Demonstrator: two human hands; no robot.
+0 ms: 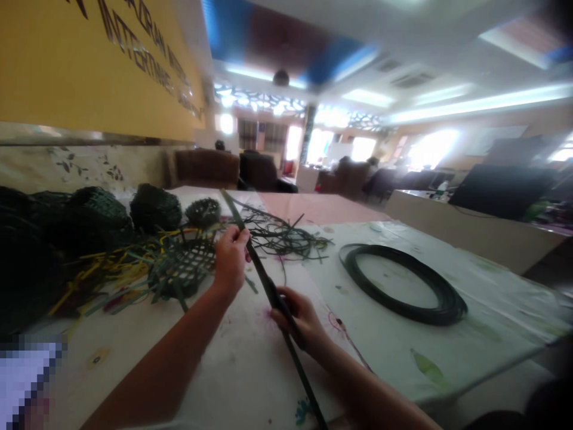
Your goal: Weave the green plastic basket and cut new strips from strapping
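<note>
A long, flat dark green weaving strip [257, 258] slants across the middle of the head view, from the far side of the table down to the near edge. Near its upper end my left hand [230, 257] is closed, thumb and fingers pinching it. Lower down, my right hand [302, 316] wraps round the same strip; a thicker dark part shows at its fingers, too blurred to make out. Whether the strip is one piece or several laid together I cannot tell. Beside my left hand lies a partly woven green piece [181, 269] with loose ends sticking out.
A coil of dark green strip [403, 313] lies at the right on the flowered tablecloth [385, 382]. Loose green cuttings [290, 239] are heaped beyond my hands. Yellow strips [111, 263] and several dark woven balls [156, 208] crowd the left. Armchairs [206, 169] stand behind.
</note>
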